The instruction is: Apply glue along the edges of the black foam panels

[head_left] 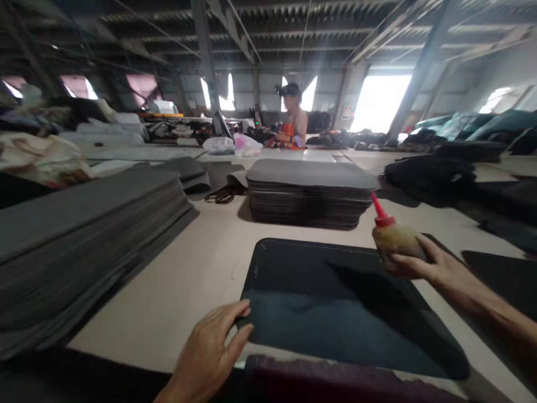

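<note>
A dark rectangular sheet with rounded corners (310, 308) lies flat on the table in front of me. My left hand (213, 344) is at its left edge, thumb and fingers curled around that edge. In my right hand (432, 260) is a squeeze bottle (394, 240) with a red cap and a pointed red nozzle. I hold the bottle above the sheet's right side, nozzle tilted up, and its contents look yellowish-brown. A dark shadow falls across the sheet beneath it.
Beyond the sheet stands a neat stack of grey sheets (310, 196). A larger grey stack (84, 235) fills the left, with scissors (222, 195) between the two. Dark material (432, 179) lies at right. Across the table (176, 280) stands another person (293, 120).
</note>
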